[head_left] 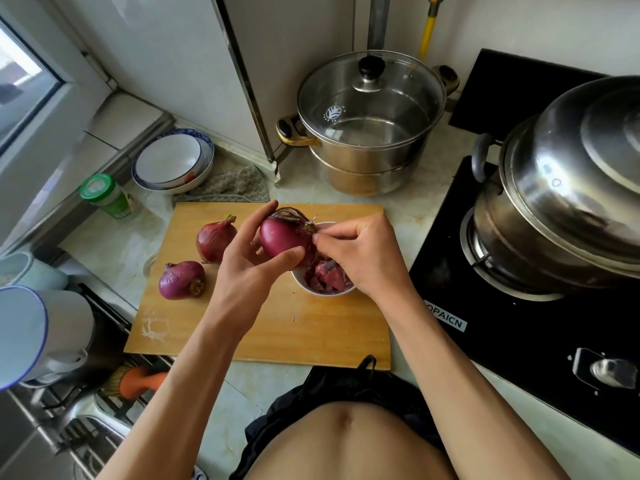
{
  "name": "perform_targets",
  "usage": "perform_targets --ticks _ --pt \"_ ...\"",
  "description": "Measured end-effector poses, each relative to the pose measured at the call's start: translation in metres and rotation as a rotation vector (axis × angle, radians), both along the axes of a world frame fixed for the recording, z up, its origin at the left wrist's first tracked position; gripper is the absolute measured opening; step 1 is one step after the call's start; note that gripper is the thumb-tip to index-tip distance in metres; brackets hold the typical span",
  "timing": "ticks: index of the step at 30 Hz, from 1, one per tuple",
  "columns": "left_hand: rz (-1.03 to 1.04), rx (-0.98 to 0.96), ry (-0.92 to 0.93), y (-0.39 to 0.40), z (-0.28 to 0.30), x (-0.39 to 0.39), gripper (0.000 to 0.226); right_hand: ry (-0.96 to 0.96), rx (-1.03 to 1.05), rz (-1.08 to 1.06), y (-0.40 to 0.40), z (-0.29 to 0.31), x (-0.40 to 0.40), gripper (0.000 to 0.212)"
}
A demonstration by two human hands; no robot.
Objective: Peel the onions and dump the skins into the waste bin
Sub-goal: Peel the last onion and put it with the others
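L hand [251, 258] fingers wrapped round red onion [284, 237] held over white bowl [304, 284] of skins [327, 273], R hand [360, 252] fingertips pinching skin at its root end, 2 unpeeled onions [201, 259] on cutting board [277, 327] left of bowl

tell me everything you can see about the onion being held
The held onion is a red onion, glossy purple where already peeled, with dry brown skin left over its top and a tuft of root fibres at its right end. It lies on its side above the white bowl on the board. The left hand grips it with thumb in front; the right hand pinches skin near the roots.
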State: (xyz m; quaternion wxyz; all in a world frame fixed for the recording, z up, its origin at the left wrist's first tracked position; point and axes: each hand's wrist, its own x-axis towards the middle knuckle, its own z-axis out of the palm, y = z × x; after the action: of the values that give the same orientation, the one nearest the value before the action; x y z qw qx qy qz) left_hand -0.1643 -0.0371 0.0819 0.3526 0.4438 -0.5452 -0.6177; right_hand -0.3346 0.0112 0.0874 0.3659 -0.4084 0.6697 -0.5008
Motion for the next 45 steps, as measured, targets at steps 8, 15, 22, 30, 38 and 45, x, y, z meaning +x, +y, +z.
perform_targets --ticks 8,15,22,30,38,45 --pt "0.009 -0.047 -0.033 0.004 0.005 -0.006 0.073 -0.016 -0.027 -0.056 0.0 0.001 0.005 0.015" --pt "0.016 0.023 0.065 0.001 0.003 -0.003 0.078 -0.022 -0.039 -0.044 0.003 0.007 0.001 0.01" --pt "-0.007 0.012 0.044 0.002 0.003 -0.003 0.079 0.056 -0.017 -0.02 0.004 0.009 -0.004 0.008" --pt "-0.009 0.075 0.092 0.002 0.0 -0.007 0.078 0.231 -0.051 -0.059 0.003 -0.001 0.002 0.007" --pt "0.0 0.223 0.276 0.003 -0.002 -0.011 0.068 0.177 -0.112 -0.069 0.001 -0.007 -0.005 0.006" --pt "0.033 0.223 0.294 -0.003 0.0 -0.009 0.069 -0.013 -0.115 0.008 0.005 -0.004 -0.008 0.022"
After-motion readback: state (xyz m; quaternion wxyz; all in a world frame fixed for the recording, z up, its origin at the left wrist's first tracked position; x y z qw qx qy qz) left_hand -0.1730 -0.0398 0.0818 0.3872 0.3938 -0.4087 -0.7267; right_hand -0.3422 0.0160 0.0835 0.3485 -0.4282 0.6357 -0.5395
